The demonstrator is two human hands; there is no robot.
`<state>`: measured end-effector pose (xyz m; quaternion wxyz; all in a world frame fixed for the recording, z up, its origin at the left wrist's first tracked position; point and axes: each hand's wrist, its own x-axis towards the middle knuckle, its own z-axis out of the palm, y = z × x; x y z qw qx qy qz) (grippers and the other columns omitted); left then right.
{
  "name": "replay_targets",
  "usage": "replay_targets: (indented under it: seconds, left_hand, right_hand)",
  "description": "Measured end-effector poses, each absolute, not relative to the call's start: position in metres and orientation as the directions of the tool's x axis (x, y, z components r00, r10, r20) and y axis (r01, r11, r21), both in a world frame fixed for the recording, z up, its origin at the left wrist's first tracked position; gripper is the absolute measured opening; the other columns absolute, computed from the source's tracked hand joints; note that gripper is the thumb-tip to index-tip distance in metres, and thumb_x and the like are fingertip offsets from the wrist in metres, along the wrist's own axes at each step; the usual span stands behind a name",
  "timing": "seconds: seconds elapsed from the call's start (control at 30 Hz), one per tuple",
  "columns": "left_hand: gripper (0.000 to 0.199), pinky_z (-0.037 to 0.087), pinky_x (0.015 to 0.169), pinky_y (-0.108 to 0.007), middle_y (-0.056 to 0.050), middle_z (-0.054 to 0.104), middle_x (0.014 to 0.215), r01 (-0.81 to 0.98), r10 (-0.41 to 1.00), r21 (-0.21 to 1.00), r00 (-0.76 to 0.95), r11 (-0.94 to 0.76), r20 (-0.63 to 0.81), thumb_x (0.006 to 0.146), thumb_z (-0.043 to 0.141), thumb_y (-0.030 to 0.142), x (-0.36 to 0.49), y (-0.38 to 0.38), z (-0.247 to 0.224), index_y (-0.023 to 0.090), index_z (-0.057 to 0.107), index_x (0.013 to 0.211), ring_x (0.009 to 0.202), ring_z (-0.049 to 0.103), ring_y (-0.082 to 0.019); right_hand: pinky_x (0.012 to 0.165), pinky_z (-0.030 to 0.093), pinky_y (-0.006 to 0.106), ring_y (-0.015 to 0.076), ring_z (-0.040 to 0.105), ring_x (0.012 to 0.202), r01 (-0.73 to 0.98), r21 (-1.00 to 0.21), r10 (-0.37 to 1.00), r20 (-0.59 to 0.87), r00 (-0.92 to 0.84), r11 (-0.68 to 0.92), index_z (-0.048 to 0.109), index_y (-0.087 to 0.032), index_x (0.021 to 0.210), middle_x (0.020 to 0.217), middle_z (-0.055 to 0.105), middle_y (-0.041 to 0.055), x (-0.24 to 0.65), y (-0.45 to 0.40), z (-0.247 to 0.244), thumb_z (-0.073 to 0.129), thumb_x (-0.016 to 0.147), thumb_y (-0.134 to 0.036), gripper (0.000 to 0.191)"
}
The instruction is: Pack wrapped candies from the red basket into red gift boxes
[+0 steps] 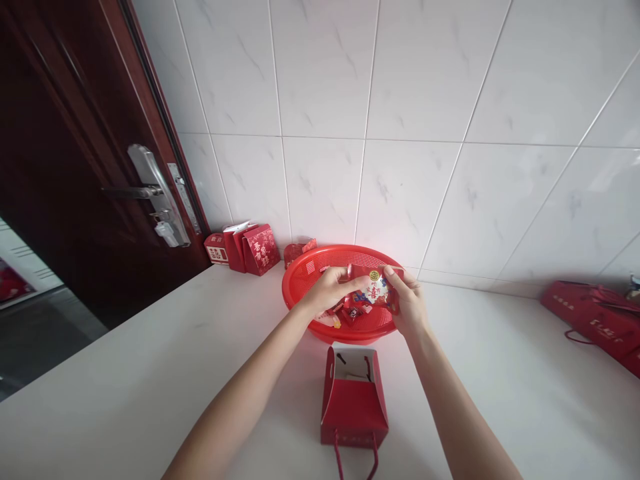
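Over a red plastic basket [300,285], my left hand [327,291] and my right hand [409,300] together hold a red printed snack packet [375,290]. The left thumb lies across its left part, and the right thumb pinches its upper right corner. Below the packet, several small wrapped candies [353,312] lie in the basket, partly hidden by the hands. Between my forearms a red gift box [354,408] stands open at the top, its cord handle hanging toward me. Some pale thing shows inside it, too unclear to name.
Several small red boxes [261,250] stand against the tiled wall at the back left. Red gift bags [595,320] lie at the right edge of the white table [240,373]. A dark red door [75,133] with a metal handle is at the left.
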<state>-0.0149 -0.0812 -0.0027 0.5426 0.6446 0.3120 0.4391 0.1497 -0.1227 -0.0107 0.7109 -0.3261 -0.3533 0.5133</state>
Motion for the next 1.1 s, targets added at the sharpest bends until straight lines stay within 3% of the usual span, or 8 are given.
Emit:
replay_targets:
  seconds: [0.13, 0.23, 0.33, 0.43, 0.6, 0.9, 1.0, 1.1]
  left_hand:
    - [0.040, 0.054, 0.069, -0.031, -0.005, 0.075, 0.079, -0.090, 0.873, 0.965, 0.412, -0.246, 0.261, 0.071, 0.085, 0.051, -0.015, -0.083, 0.002, 0.016, 0.075, 0.084, 0.076, 0.070, -0.022]
    - [0.043, 0.055, 0.077, -0.032, -0.006, 0.076, 0.088, -0.161, 0.872, 0.951, 0.382, -0.263, 0.306, 0.073, 0.083, 0.053, -0.016, -0.084, 0.008, 0.015, 0.075, 0.090, 0.084, 0.070, -0.023]
    - [0.044, 0.053, 0.075, -0.030, -0.005, 0.073, 0.082, -0.142, 0.887, 0.953, 0.350, -0.268, 0.301, 0.073, 0.082, 0.057, -0.018, -0.083, 0.011, 0.015, 0.073, 0.084, 0.083, 0.068, -0.021]
    - [0.045, 0.051, 0.072, -0.029, -0.003, 0.069, 0.075, -0.072, 0.894, 0.961, 0.352, -0.268, 0.276, 0.073, 0.080, 0.059, -0.019, -0.082, 0.009, 0.016, 0.069, 0.075, 0.078, 0.066, -0.019]
    - [0.043, 0.054, 0.074, -0.035, -0.002, 0.069, 0.079, -0.093, 0.847, 0.985, 0.504, -0.145, 0.173, 0.064, 0.091, 0.047, -0.021, -0.080, 0.003, 0.015, 0.066, 0.081, 0.073, 0.068, -0.019]
    - [0.040, 0.054, 0.070, -0.034, 0.000, 0.068, 0.068, -0.106, 0.830, 0.978, 0.517, -0.178, 0.208, 0.059, 0.094, 0.041, -0.021, -0.077, 0.002, 0.016, 0.067, 0.074, 0.065, 0.067, -0.019]
    - [0.041, 0.055, 0.071, -0.034, -0.002, 0.070, 0.072, -0.111, 0.837, 0.980, 0.510, -0.165, 0.199, 0.055, 0.095, 0.038, -0.021, -0.078, 0.003, 0.015, 0.070, 0.078, 0.067, 0.067, -0.019]
    - [0.043, 0.055, 0.074, -0.035, -0.003, 0.072, 0.081, -0.117, 0.837, 0.981, 0.511, -0.155, 0.193, 0.061, 0.092, 0.043, -0.021, -0.078, 0.003, 0.015, 0.073, 0.087, 0.074, 0.069, -0.020]
  right_hand:
    - [0.059, 0.053, 0.028, 0.0147, 0.064, 0.063, -0.472, -0.838, 0.961, 0.215, 0.174, 0.273, 0.080, -0.023, 0.087, 0.077, 0.074, 0.0001, 0.149, -0.123, -0.011, 0.090, 0.065, -0.049, 0.036]
    - [0.073, 0.057, 0.031, 0.0184, 0.070, 0.076, -0.405, -0.861, 0.951, 0.295, 0.092, 0.307, 0.080, -0.023, 0.090, 0.086, 0.077, 0.0029, 0.147, -0.124, -0.011, 0.086, 0.073, -0.048, 0.031]
    - [0.082, 0.058, 0.033, 0.0209, 0.072, 0.085, -0.360, -0.877, 0.946, 0.317, 0.061, 0.317, 0.080, -0.024, 0.093, 0.091, 0.078, 0.0042, 0.147, -0.124, -0.013, 0.083, 0.077, -0.047, 0.029]
    - [0.080, 0.059, 0.033, 0.0213, 0.072, 0.086, -0.352, -0.875, 0.943, 0.313, 0.111, 0.332, 0.079, -0.023, 0.091, 0.092, 0.078, 0.0044, 0.148, -0.123, -0.015, 0.083, 0.077, -0.047, 0.028]
    - [0.080, 0.060, 0.035, 0.0226, 0.072, 0.085, -0.346, -0.869, 0.932, 0.294, 0.213, 0.353, 0.078, -0.022, 0.088, 0.091, 0.078, 0.0044, 0.148, -0.121, -0.017, 0.084, 0.074, -0.050, 0.032]
    - [0.079, 0.058, 0.035, 0.0230, 0.071, 0.082, -0.342, -0.877, 0.937, 0.279, 0.210, 0.337, 0.076, -0.022, 0.085, 0.085, 0.077, 0.0041, 0.148, -0.121, -0.016, 0.083, 0.073, -0.053, 0.034]
    - [0.075, 0.057, 0.034, 0.0222, 0.070, 0.079, -0.350, -0.873, 0.937, 0.276, 0.216, 0.338, 0.075, -0.021, 0.083, 0.083, 0.076, 0.0040, 0.147, -0.121, -0.015, 0.083, 0.072, -0.053, 0.034]
    - [0.072, 0.056, 0.032, 0.0213, 0.070, 0.077, -0.357, -0.871, 0.937, 0.272, 0.222, 0.337, 0.074, -0.021, 0.080, 0.084, 0.076, 0.0046, 0.146, -0.121, -0.014, 0.084, 0.070, -0.053, 0.035]
